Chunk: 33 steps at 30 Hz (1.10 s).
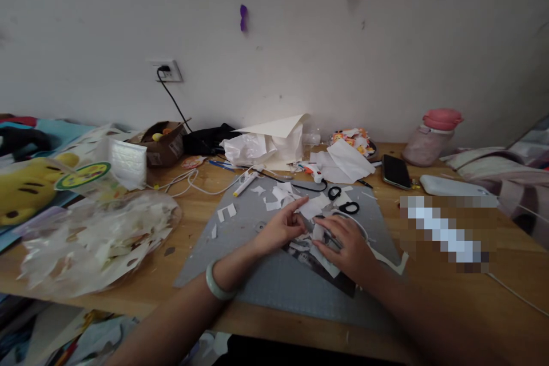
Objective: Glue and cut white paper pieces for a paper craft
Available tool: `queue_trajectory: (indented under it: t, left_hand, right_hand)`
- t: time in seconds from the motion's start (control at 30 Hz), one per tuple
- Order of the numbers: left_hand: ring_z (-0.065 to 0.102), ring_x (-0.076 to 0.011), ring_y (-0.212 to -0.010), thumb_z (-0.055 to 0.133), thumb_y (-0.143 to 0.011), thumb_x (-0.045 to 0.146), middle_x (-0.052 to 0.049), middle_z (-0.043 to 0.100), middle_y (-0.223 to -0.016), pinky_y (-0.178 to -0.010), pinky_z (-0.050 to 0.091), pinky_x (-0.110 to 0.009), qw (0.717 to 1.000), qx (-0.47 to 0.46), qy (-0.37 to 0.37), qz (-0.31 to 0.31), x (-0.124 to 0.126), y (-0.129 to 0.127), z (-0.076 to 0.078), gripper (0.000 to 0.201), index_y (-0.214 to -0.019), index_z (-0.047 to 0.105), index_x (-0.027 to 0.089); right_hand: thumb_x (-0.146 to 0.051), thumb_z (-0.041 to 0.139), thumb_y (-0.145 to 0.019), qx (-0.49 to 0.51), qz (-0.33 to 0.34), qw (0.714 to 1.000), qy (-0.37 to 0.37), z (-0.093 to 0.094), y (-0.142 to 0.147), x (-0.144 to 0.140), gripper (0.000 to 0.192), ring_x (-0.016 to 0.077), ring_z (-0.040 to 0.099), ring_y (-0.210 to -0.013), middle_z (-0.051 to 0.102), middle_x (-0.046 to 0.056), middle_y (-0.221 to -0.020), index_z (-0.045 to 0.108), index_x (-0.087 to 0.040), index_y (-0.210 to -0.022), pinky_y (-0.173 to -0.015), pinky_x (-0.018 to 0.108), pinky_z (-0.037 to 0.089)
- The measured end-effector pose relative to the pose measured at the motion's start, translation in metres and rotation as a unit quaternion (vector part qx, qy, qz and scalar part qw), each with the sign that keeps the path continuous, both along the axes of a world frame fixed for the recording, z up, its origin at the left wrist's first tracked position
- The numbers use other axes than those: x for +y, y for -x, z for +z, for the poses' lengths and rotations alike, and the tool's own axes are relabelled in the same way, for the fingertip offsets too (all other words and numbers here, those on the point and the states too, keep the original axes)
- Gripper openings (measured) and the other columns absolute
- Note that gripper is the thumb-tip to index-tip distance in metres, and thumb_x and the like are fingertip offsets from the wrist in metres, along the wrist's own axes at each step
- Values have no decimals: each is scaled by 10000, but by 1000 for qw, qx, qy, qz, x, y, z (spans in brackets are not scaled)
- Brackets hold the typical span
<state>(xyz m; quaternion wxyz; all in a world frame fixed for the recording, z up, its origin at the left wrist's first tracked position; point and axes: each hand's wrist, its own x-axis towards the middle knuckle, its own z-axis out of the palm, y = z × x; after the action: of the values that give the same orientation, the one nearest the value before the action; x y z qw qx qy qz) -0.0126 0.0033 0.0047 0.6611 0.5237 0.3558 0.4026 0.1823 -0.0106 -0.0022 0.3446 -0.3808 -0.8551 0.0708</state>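
Note:
Above the grey cutting mat (257,286), my left hand (281,230) has its index finger stretched out and other fingers partly bent, with nothing visible in it. Just to its right, my right hand (349,243) holds a small white piece of paper (318,233) between thumb and fingers. Beneath my hands lies a dark, printed sheet (345,283), partly covered by white paper scraps. Black-handled scissors (349,207) rest beyond my right hand; their blades are hidden. More cut scraps (281,191) lie beyond my left hand.
A glue gun (315,173) with a black cord lies behind the scraps. At left are a plastic bag of scraps (103,240) and a lidded cup (86,177). To the right stand a phone (395,171), a pink-capped bottle (431,137) and a white device (452,185).

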Motion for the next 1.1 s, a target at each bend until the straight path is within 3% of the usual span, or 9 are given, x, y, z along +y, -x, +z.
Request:
queue_trajectory:
  t: [0.17,0.33,0.57,0.67,0.77,0.87,0.97,1.03,1.1]
  left_hand:
    - [476,-99,-739,661,-695,164,-18,564,-876,-667,338,-237,998,1,-7,-66,-2,4,5,830,-1423,263,192]
    - [457,-85,-662,657,-711,167,28,529,-732,-643,322,-237,992,-7,21,-122,-2,3,-2,846,-1437,221,183]
    - [402,-75,-581,622,-702,163,49,483,-661,-561,300,-220,997,33,-26,-61,2,7,1,807,-1423,261,144]
    - [423,-87,-600,538,-716,107,26,499,-711,-577,346,-221,989,121,-82,11,6,12,3,728,-1403,300,135]
    - [515,-137,-764,464,-678,24,-66,565,-970,-726,436,-276,935,280,-179,128,14,20,0,687,-1350,380,140]
    - [509,-238,-1058,427,-656,-19,-158,485,-1240,-925,410,-383,836,451,-249,192,20,27,-1,700,-1342,380,114]
    - [432,-293,-1202,396,-678,-29,-184,471,-1267,-1007,342,-470,757,555,-287,192,19,29,1,700,-1363,338,98]
    - [465,-270,-1177,391,-721,0,-174,473,-1265,-1008,357,-449,759,549,-310,161,16,26,2,678,-1383,298,113]
    - [539,-223,-1079,390,-787,67,-168,465,-1272,-965,416,-384,794,506,-319,107,11,21,3,644,-1409,235,125]
  right_hand:
    - [-399,532,-851,10,1,1000,-26,0,0,0,308,243,607,-946,664,94,-988,607,-204,-1076,-818,398,473]
    - [-367,542,-851,-3,19,999,-43,-1,0,-1,282,235,611,-933,667,88,-988,598,-205,-1075,-792,377,476]
    - [-299,540,-840,-3,3,998,-58,1,0,1,229,228,617,-902,673,86,-952,603,-190,-1031,-786,383,467]
    - [-293,552,-825,5,-12,999,-41,1,-1,2,225,226,618,-900,676,79,-953,606,-203,-1025,-787,381,462]
    - [-284,561,-806,34,-30,999,-7,1,-2,2,230,228,610,-904,675,74,-977,612,-222,-1022,-816,393,449]
    - [-295,594,-764,96,-42,992,63,3,-2,3,247,211,600,-828,670,58,-929,623,-236,-1003,-837,400,436]
    - [-341,627,-712,235,-52,944,227,7,2,4,327,175,577,-720,646,26,-834,604,-233,-1020,-766,357,459]
    - [-377,636,-690,345,-44,862,368,11,4,6,368,152,562,-664,639,11,-799,590,-224,-1021,-687,312,465]
    - [-384,643,-682,428,-16,764,484,15,4,9,346,128,540,-608,643,1,-780,599,-214,-980,-625,276,451]
